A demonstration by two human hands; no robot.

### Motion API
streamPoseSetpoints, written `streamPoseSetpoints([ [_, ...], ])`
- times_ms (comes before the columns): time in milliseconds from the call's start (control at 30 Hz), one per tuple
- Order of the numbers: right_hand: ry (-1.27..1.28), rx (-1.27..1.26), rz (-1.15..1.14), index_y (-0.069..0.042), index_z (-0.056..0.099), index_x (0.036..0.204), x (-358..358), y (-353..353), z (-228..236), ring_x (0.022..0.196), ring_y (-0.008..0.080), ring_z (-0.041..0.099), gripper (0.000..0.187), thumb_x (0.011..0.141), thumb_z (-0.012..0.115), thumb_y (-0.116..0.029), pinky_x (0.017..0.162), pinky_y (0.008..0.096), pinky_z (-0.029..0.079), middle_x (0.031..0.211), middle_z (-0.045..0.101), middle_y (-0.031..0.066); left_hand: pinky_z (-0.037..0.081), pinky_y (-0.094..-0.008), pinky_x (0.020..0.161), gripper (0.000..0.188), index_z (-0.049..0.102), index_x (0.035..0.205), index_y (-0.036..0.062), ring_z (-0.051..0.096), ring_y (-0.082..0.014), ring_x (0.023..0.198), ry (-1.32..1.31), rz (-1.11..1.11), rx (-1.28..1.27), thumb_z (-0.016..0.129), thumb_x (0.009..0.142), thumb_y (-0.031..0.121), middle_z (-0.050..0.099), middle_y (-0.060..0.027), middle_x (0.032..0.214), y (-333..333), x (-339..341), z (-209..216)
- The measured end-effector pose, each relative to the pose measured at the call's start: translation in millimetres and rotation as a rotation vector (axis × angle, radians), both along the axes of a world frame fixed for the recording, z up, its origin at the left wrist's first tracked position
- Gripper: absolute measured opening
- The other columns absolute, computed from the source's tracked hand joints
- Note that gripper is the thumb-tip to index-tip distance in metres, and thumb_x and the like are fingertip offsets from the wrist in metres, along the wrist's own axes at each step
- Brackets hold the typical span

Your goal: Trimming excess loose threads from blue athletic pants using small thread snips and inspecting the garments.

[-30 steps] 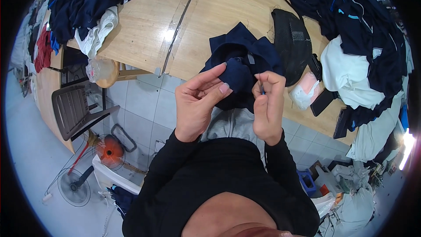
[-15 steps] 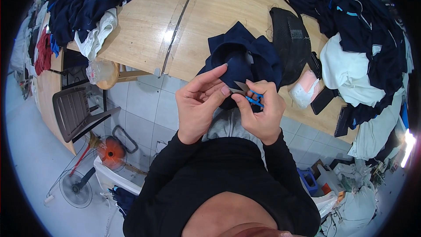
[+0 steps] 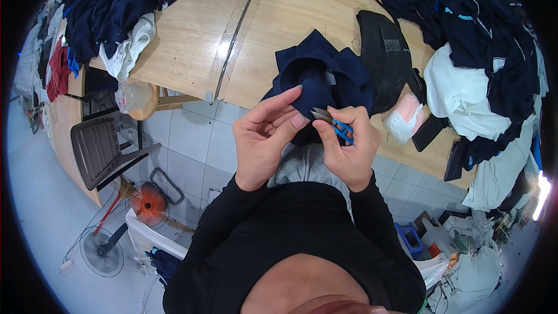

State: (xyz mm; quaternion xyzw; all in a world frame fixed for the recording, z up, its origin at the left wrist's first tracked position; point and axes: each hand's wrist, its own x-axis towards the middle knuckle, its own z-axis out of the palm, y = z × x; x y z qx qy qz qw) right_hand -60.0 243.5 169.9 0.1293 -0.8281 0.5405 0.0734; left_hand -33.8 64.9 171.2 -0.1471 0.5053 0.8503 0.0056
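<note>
A dark navy garment (image 3: 353, 78) lies bunched at the table's near edge, its round opening facing up and a small pale label inside. My left hand (image 3: 267, 131) is closed on the near edge of this garment, thumb and forefinger holding the cloth. In my right hand (image 3: 351, 142) is a pair of thread snips (image 3: 342, 130) with blue handles and short metal blades. The blades point left towards my left thumb, close to the cloth, and look nearly together. Any thread between the hands is too fine to make out.
Beside the garment lies a black mesh bag (image 3: 383, 52), with a pink and white packet (image 3: 404, 117) nearer me. Navy and white clothes (image 3: 465, 93) are heaped at right, more navy clothes (image 3: 122, 6) at far left. A grey chair (image 3: 96, 151) and a fan (image 3: 102, 250) stand left.
The snips have closed from spread blades to nearly together and shifted slightly right, away from my left fingers. My left hand stays in place on the garment.
</note>
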Motion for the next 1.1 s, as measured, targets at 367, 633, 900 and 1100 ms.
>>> streamPoseSetpoints([
  [367, -0.058, 0.023, 0.016, 0.001, 0.072, 0.104, -1.6, -0.5, 7.1, 0.075, 0.0111, 0.072, 0.028, 0.093, 0.092, -0.013, 0.069, 0.0260, 0.056, 0.087, 0.078, 0.0101, 0.056, -0.0188, 0.083, 0.044, 0.072, 0.141, -0.0041, 0.072, -0.0053, 0.096, 0.018, 0.008, -0.172, 0.079, 0.098, -0.009, 0.080, -0.0074, 0.108, 0.7, 0.8, 1.5],
  [633, 0.000, -0.007, -0.042, 0.001, 0.072, 0.107, 0.6, -0.2, -0.7, 0.075, 0.0219, 0.076, 0.034, 0.089, 0.095, -0.017, 0.067, 0.0303, 0.056, 0.090, 0.077, 0.0131, 0.056, -0.0180, 0.081, 0.043, 0.075, 0.140, -0.0023, 0.071, -0.0039, 0.094, 0.015, 0.007, -0.328, 0.078, 0.097, -0.011, 0.080, -0.0055, 0.105, 1.8, 3.4, 1.9],
  [900, 0.176, -0.017, 0.071, -0.002, 0.079, 0.111, -13.0, -8.0, 3.4, 0.074, 0.0193, 0.064, 0.034, 0.082, 0.095, -0.004, 0.063, 0.0289, 0.049, 0.092, 0.070, 0.0088, 0.060, -0.0223, 0.084, 0.043, 0.073, 0.142, -0.0020, 0.075, -0.0081, 0.097, 0.126, -0.029, -0.351, 0.076, 0.100, -0.009, 0.081, -0.0083, 0.108, 7.5, 1.1, 0.5],
  [1100, 0.087, 0.014, 0.148, 0.001, 0.070, 0.101, -18.9, -8.7, 9.4, 0.080, 0.0246, 0.067, 0.026, 0.081, 0.075, 0.016, 0.067, 0.0325, 0.052, 0.097, 0.067, 0.0123, 0.063, -0.0258, 0.083, 0.046, 0.073, 0.142, -0.0025, 0.078, -0.0111, 0.098, 0.263, -0.052, -0.553, 0.072, 0.097, -0.013, 0.082, -0.0134, 0.107, 5.6, 0.4, 1.0],
])
